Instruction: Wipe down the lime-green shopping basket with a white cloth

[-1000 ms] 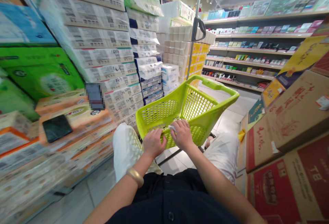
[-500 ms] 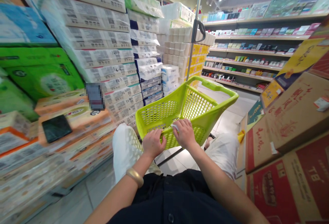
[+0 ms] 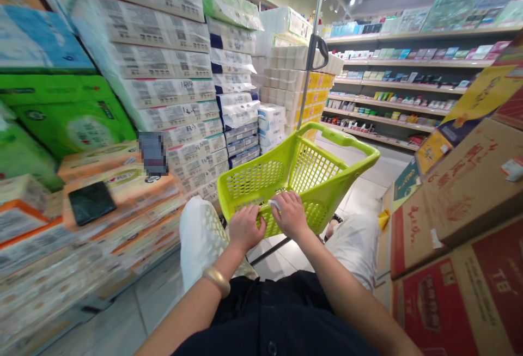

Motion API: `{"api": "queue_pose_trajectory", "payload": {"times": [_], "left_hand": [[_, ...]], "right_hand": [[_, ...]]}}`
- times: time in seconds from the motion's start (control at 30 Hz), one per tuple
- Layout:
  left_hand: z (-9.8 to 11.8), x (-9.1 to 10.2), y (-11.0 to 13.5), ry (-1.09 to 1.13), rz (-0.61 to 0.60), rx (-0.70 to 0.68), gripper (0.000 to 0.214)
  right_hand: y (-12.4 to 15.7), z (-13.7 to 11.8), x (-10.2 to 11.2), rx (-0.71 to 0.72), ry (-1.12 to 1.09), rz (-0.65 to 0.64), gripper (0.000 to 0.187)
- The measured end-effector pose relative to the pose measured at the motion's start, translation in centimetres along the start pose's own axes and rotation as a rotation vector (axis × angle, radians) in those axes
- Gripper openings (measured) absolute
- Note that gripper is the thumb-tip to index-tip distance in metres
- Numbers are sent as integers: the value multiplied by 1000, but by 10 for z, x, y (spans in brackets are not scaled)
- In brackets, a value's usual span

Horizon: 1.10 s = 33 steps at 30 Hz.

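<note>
A lime-green plastic shopping basket [image 3: 322, 165] stands tilted in front of me in a shop aisle, with its long pull handle [image 3: 315, 51] rising at the far side. My left hand [image 3: 244, 227] is closed over the basket's near rim. Beside it, my right hand [image 3: 289, 214] presses a small white wad [image 3: 273, 203] against the same rim, fingers curled. A gold bangle [image 3: 216, 281] sits on my left wrist. My knees in pale trousers show below the basket.
Stacked tissue and paper packs [image 3: 163, 89] wall the left side, with a black phone [image 3: 91, 202] lying on an orange pack. Brown and red cartons [image 3: 461, 220] pile up on the right. Product shelves [image 3: 392, 100] run across the far end of the tiled aisle.
Both hands stay on the basket's near rim; the right hand has shifted slightly along it. The view has drifted a little.
</note>
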<state>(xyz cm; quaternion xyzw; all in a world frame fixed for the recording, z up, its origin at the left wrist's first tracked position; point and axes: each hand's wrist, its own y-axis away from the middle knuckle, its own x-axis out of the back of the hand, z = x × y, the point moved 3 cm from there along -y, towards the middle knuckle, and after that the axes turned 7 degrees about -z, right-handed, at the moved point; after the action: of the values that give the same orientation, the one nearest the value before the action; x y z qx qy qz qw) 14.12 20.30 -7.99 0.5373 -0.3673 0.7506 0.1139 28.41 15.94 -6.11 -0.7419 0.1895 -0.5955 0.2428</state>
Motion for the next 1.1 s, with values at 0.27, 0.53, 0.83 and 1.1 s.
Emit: {"api": "queue_pose_trajectory", "payload": {"times": [0.27, 0.53, 0.83, 1.1], "left_hand": [[1, 0, 0, 1, 1, 24, 13], [-2, 1, 2, 2, 3, 5, 15], [-1, 4, 2, 7, -20, 21, 17], [-4, 5, 2, -5, -37, 5, 19]], "right_hand": [[-3, 17, 6, -173, 42, 76, 15], [14, 18, -1, -31, -57, 127, 19], [34, 73, 8, -405, -182, 577, 29], [44, 30, -21, -112, -171, 313, 21]]}}
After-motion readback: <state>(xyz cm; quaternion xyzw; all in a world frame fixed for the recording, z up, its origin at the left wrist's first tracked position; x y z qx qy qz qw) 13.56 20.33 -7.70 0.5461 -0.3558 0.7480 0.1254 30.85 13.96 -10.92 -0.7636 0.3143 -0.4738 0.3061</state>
